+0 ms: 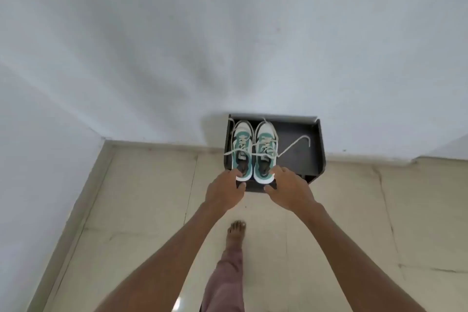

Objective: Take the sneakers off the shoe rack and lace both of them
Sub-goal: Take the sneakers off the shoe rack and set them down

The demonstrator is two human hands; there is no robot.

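A white wall (228,33) fills the upper view, meeting a beige tiled floor (152,210). Against the wall sits a dark shoe rack (312,157), seen from above. On its top shelf, toward the left side, two white and teal sneakers (253,152) stand side by side, toes toward the wall, heels toward the person, their loose pale laces (293,145) trailing over the shelf. Both bare arms reach forward. The left hand (224,191) curls around the heel of the left shoe, and the right hand (288,190) curls around the heel of the right shoe. One bare foot (236,232) stands on the floor below.
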